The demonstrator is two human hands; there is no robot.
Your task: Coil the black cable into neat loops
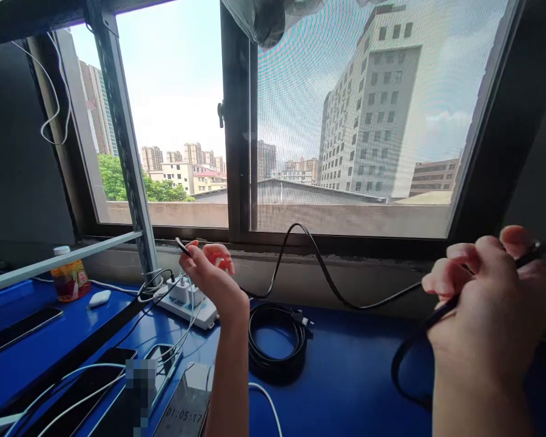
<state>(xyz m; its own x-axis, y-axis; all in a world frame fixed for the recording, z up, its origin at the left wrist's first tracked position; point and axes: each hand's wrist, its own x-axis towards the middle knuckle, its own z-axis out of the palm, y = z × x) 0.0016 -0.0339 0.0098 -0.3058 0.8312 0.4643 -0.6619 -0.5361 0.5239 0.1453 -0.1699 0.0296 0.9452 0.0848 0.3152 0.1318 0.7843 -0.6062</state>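
Black cable hangs in mid-air above the blue tabletop, where bare surface lies between the coiled cable and the right hand; the window frame rises behind, and the power strip crowds the left hand. The held cable's long axis runs left to right in a wave, its left tip pointing up and leftward. Wrist bent, the left fingers pinch near that tip; the right fingers curl around the other stretch, a blurred end jutting rightward.

From afar, I see the black cable sheathed in smooth plastic. The blue tabletop gleams, glossy.
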